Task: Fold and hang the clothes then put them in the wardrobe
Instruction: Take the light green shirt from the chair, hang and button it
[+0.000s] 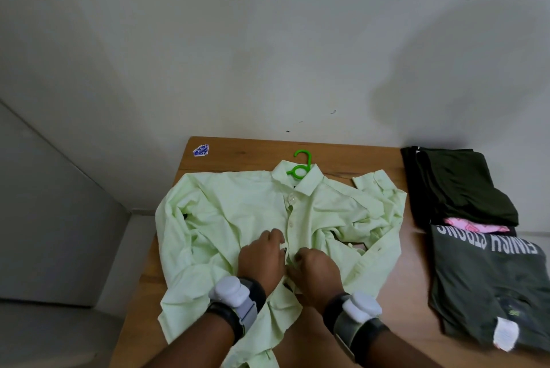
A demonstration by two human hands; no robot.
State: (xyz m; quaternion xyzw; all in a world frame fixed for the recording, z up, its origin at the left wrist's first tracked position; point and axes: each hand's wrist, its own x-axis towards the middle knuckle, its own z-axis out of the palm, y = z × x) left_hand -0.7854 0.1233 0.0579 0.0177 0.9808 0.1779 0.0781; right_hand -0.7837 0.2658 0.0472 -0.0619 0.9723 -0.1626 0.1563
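Down front, left hand [262, 254] and right hand [312, 269] pinch the button strip of the light green shirt [238, 209] spread on the table [238, 156], green hanger [300, 165] already in its collar (upper buttons look done), folded clothes [458, 186] stacked far right, so I'd say about halfway, wardrobe run not started.

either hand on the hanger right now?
No. The left hand and right hand pinch the light green shirt at its button placket, apart from the green hanger, whose hook pokes out at the collar.
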